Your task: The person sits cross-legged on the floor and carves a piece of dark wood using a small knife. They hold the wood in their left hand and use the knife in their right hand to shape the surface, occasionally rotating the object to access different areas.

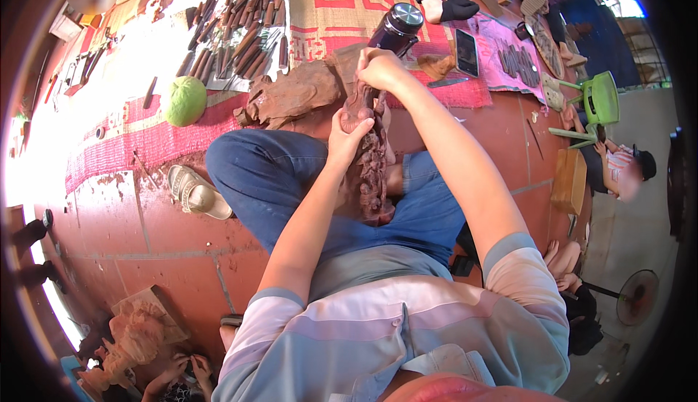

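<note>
A long, dark reddish-brown wood carving (374, 176) with knobbly relief stands between my crossed legs, its lower end near my lap. Wrapped around its upper part is my left hand (347, 138), the thumb pressed on the wood. My right hand (383, 72) is closed at the carving's far end, fingers bent downward; whatever it pinches there is hidden. Just left of the carving lies a rough brown block of wood (294, 98). A dark thermos with a steel lid (398, 27) stands beyond my right hand.
Many wooden-handled chisels (243, 34) lie on a white cloth at the far left, near a round green fruit (183, 101). A phone (467, 53) and more tools (518, 64) lie at the far right. A green plastic chair (600, 98) is beyond. Other people sit around.
</note>
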Available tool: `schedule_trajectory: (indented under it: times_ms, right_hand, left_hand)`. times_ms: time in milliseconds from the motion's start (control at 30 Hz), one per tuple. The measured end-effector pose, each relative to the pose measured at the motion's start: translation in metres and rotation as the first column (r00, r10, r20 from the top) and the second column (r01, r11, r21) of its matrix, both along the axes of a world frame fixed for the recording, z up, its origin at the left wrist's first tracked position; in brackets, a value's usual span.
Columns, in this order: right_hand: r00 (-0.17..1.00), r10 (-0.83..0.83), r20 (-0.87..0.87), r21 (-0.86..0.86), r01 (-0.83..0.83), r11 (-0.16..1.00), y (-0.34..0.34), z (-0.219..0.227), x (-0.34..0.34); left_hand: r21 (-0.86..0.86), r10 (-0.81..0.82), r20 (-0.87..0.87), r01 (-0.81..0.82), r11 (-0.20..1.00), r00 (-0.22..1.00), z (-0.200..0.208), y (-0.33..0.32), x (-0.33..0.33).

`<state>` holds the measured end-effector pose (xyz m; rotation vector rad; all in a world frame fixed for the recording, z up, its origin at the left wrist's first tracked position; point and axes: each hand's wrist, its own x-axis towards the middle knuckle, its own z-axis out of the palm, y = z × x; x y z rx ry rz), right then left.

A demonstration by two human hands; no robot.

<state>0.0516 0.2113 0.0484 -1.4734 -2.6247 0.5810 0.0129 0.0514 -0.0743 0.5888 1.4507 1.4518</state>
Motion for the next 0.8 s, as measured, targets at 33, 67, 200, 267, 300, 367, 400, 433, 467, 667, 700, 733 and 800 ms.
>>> schedule_trajectory:
  times_ms: [33, 67, 200, 267, 300, 367, 400, 433, 467, 667, 700, 733, 800]
  right_hand:
    - [0.999, -0.001, -0.047, -0.022, 0.0, 1.0, 0.001, 0.001, 0.004]
    - [0.994, -0.003, -0.105, -0.049, -0.002, 0.999, -0.001, 0.004, 0.003]
    - [0.961, -0.156, -0.23, -0.271, 0.091, 0.958, 0.0, 0.016, 0.022]
    - [0.907, -0.089, -0.411, -0.19, 0.01, 0.982, -0.011, -0.001, 0.028]
    - [0.918, 0.01, -0.396, -0.063, -0.038, 0.997, -0.017, -0.005, 0.026]
    - [0.879, -0.178, -0.442, -0.251, 0.07, 0.965, -0.016, -0.003, 0.031]
    - [0.844, -0.27, -0.464, -0.37, 0.092, 0.925, -0.012, -0.002, 0.034]
    - [0.805, -0.335, -0.49, -0.427, 0.114, 0.897, -0.013, -0.003, 0.037]
    - [0.764, -0.398, -0.508, -0.483, 0.13, 0.866, -0.013, -0.005, 0.04]
    - [0.778, -0.153, -0.609, -0.054, 0.152, 0.987, -0.033, -0.028, 0.036]
    - [0.775, -0.188, -0.604, -0.073, 0.182, 0.981, -0.032, -0.026, 0.035]
    - [0.77, -0.223, -0.597, -0.093, 0.211, 0.973, -0.031, -0.023, 0.034]
    - [0.588, -0.511, -0.627, -0.519, 0.174, 0.837, -0.018, -0.023, 0.04]
  left_hand:
    - [0.016, -0.001, 0.035, 0.0, 1.0, 0.999, -0.003, 0.003, 0.002]
    - [0.027, -0.001, 0.058, -0.001, 1.0, 0.998, -0.006, 0.004, -0.002]
    - [0.035, -0.012, 0.066, 0.01, 0.999, 0.998, -0.011, 0.002, 0.002]
    - [0.046, -0.022, 0.073, 0.019, 0.999, 0.997, -0.011, 0.003, -0.001]
    - [0.038, -0.017, 0.07, 0.014, 0.999, 0.997, -0.012, 0.003, -0.002]
    - [0.046, -0.015, 0.096, 0.011, 0.999, 0.995, -0.013, 0.004, -0.003]
    - [0.047, -0.017, 0.101, 0.012, 0.999, 0.995, -0.014, 0.003, -0.003]
    - [0.048, -0.018, 0.105, 0.013, 0.999, 0.994, -0.014, 0.003, -0.002]
    - [0.05, -0.016, 0.114, 0.011, 0.999, 0.993, -0.014, 0.004, 0.0]
    - [0.028, -0.047, 0.136, 0.043, 0.999, 0.99, 0.008, 0.001, -0.003]
    - [0.03, -0.039, 0.105, 0.036, 0.999, 0.994, -0.006, 0.003, -0.005]
    - [0.017, -0.03, 0.101, 0.028, 0.999, 0.994, -0.01, 0.001, -0.006]
    - [-0.001, -0.027, 0.105, 0.028, 1.0, 0.994, -0.007, 0.003, -0.002]
